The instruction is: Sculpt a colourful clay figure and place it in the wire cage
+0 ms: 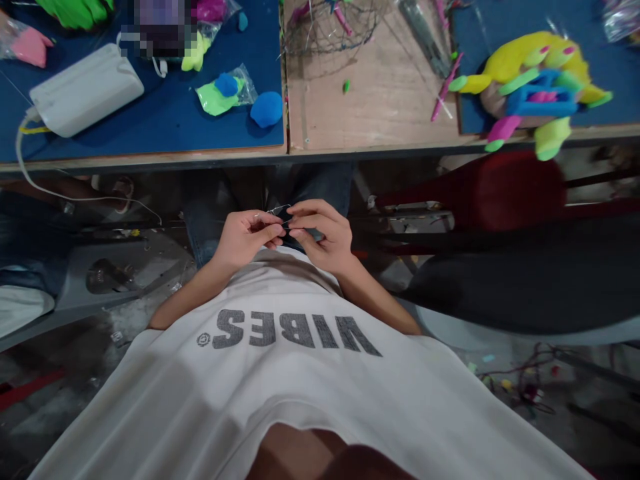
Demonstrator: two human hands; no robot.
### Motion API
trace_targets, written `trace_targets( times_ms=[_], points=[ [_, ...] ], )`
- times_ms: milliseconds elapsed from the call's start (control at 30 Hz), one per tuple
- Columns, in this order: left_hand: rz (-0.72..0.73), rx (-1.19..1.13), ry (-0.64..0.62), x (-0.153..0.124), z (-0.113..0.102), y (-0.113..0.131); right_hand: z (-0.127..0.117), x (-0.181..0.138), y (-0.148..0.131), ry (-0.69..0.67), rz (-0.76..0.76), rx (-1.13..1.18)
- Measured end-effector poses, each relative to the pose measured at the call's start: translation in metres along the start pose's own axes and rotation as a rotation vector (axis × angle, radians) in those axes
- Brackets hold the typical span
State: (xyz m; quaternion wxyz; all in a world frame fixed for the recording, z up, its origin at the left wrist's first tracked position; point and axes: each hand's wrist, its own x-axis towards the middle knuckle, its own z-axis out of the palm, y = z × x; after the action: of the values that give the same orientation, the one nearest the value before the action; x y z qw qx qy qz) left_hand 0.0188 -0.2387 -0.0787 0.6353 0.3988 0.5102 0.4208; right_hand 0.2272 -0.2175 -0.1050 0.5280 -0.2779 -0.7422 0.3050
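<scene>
Close to my lap, below the table edge, my left hand (250, 237) pinches a thin piece of wire (281, 208) between thumb and fingers. My right hand (325, 237) is closed on the same wire from the other side, its fingertips almost meeting those of the left. The wire looks thin and bent, with a loop standing up above the fingers. Its ends are too small to make out.
Ahead is a table with blue mats (165, 137). It bears a white power adapter (87, 90), blue clay (266, 109), green clay in a bag (220, 99), a wire frame (335, 30) and a yellow clay figure (520, 57). A red chair (520, 190) stands right.
</scene>
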Motion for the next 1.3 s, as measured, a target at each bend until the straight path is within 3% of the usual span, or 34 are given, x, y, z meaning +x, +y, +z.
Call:
trace_targets(
  times_ms=[167,367,467,633,867,1100,1300],
  points=[
    [-0.026,0.087,-0.003,0.0,-0.001,-0.005,0.011,-0.005,0.0,0.116,0.09,-0.005],
    [0.037,0.097,-0.042,-0.002,0.0,-0.002,0.029,-0.012,0.001,0.217,0.374,0.442],
    [0.011,0.095,-0.043,-0.003,-0.001,0.0,0.029,-0.014,0.008,0.206,0.375,0.468],
    [-0.051,0.091,-0.06,-0.004,0.0,0.005,0.012,-0.016,0.024,0.1,0.24,0.303],
    [-0.031,0.142,-0.076,-0.004,-0.002,0.006,0.007,-0.008,0.025,-0.044,0.422,0.405],
    [0.046,0.084,0.02,0.0,-0.002,0.004,0.018,-0.005,0.014,0.151,0.448,0.349],
    [0.224,-0.062,0.189,0.012,0.006,-0.024,0.037,-0.009,0.003,0.288,0.449,0.348]
  ],
)
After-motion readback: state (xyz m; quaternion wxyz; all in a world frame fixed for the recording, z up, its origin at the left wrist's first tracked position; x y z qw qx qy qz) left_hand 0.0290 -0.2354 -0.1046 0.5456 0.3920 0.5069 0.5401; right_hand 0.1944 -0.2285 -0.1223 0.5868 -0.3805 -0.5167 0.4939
